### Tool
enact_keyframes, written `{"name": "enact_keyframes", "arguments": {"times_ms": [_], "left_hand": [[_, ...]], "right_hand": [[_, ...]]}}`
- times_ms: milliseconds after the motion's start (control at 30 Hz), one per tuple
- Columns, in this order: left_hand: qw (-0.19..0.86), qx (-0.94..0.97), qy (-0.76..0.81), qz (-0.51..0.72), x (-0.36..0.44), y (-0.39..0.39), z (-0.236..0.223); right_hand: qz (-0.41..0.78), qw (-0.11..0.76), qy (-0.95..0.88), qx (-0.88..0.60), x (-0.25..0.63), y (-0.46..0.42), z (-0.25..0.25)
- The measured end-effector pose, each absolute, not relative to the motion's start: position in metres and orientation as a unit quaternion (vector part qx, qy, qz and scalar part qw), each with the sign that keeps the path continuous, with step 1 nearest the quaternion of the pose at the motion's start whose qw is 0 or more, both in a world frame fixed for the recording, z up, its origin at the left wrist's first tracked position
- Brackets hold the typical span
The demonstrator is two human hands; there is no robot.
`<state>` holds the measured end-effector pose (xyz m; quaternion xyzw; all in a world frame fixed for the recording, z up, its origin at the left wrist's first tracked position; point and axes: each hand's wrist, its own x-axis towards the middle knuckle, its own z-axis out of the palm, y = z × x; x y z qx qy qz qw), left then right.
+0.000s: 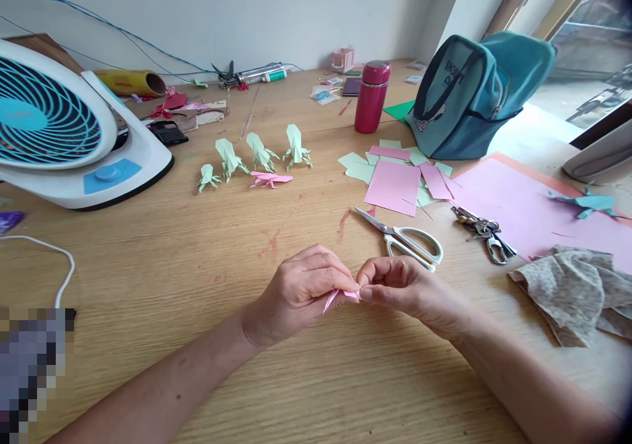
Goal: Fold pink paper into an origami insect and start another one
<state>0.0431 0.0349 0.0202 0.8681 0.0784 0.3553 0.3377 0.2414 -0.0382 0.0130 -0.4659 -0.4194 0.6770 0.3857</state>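
Observation:
Between my hands is a small piece of folded pink paper (pixel 332 300), mostly covered by fingers. My left hand (pixel 309 282) is closed around its body, with a thin pointed part sticking out below. The thumb and forefinger of my right hand (pixel 399 286) pinch its right end. Just beyond my right hand lie scissors (pixel 415 243) with white handles, blades slightly apart. Farther back stand several pale green origami insects, one of them a tall figure (pixel 295 144), and a pink origami insect (pixel 270 178) lies in front of them.
Pink and green paper sheets (pixel 394 186) lie beyond the scissors, with keys (pixel 486 230) and a crumpled cloth (pixel 577 289) to the right. A red flask (pixel 372 98) and a teal backpack (pixel 459 95) stand behind. At left is a white and blue fan (pixel 108 174).

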Motion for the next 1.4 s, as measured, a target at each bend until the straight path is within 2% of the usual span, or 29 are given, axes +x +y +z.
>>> {"name": "enact_keyframes", "arguments": {"times_ms": [633, 1067, 1300, 1400], "left_hand": [[0.371, 0.836, 0.142, 0.378, 0.048, 0.030, 0.018], [0.365, 0.830, 0.146, 0.395, 0.046, 0.033, 0.013], [0.378, 0.825, 0.108, 0.405, 0.045, 0.035, 0.014], [0.399, 0.815, 0.105, 0.407, 0.045, 0.035, 0.014]], "right_hand": [[0.652, 0.463, -0.416, -0.433, 0.235, -0.037, 0.003], [0.499, 0.476, -0.515, -0.510, 0.225, -0.046, 0.011], [0.602, 0.479, -0.458, -0.445, 0.225, -0.043, 0.009], [0.603, 0.479, -0.454, -0.448, 0.226, -0.043, 0.011]]}}
